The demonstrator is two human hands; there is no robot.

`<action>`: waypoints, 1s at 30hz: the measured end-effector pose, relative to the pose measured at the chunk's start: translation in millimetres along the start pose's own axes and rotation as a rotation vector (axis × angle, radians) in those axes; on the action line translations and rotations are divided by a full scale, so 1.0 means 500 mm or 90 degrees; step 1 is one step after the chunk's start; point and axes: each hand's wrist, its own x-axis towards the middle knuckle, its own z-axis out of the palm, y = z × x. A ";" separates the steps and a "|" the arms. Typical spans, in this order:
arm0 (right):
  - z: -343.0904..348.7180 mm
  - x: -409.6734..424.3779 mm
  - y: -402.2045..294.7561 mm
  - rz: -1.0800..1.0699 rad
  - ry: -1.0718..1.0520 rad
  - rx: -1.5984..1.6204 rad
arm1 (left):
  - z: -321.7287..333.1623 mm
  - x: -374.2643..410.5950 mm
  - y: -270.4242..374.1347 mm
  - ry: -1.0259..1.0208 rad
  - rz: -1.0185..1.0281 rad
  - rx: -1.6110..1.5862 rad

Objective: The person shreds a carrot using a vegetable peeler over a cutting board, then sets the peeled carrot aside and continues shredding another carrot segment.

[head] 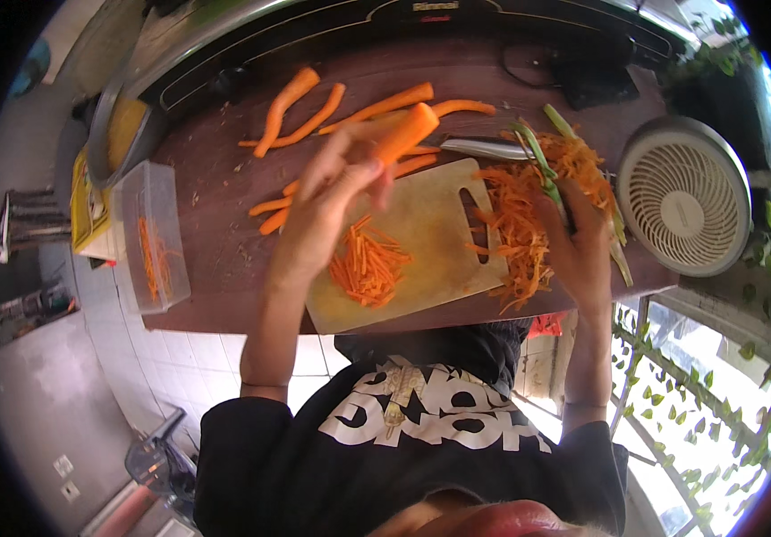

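Note:
A peeled carrot (407, 136) is in my left hand (332, 191), raised above the far left part of a plastic cutting board (439, 248). On the board lies a pile of carrot sticks (369, 265). My right hand (577, 238) is over a heap of orange carrot peelings (523, 248) at the board's right edge. Its fingers are at a green carrot top (538, 158); whether they grip it I cannot tell, and part of a dark object shows beside them. A metal handle (486, 148) lies just beyond the board, its right end among the peelings.
Several peeled carrots (285, 111) lie along the table's far side. A clear plastic container (157, 248) with carrot shreds stands at the left edge. A round white fan (684, 198) is at the right, and a dark device with a cable (593, 84) lies behind.

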 end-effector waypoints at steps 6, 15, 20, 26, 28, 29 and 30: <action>-0.024 -0.008 0.002 -0.012 -0.119 -0.007 | -0.115 -0.032 -0.019 0.147 0.116 0.567; -0.036 0.090 -0.045 -0.222 -0.146 0.016 | -0.138 -0.041 -0.019 0.157 0.222 0.796; -0.022 0.130 -0.033 -0.251 -0.104 0.044 | -0.148 0.001 -0.008 0.161 0.200 0.770; -0.029 0.116 0.011 -0.251 -0.051 0.079 | -0.184 0.056 -0.022 0.159 0.096 0.841; -0.035 0.118 0.014 -0.258 -0.036 0.080 | -0.184 0.064 -0.017 0.149 0.071 0.892; -0.038 0.117 0.013 -0.265 -0.037 0.074 | -0.179 0.065 -0.014 0.153 0.071 0.911; -0.042 0.116 0.011 -0.272 -0.039 0.068 | -0.175 0.065 -0.011 0.157 0.071 0.929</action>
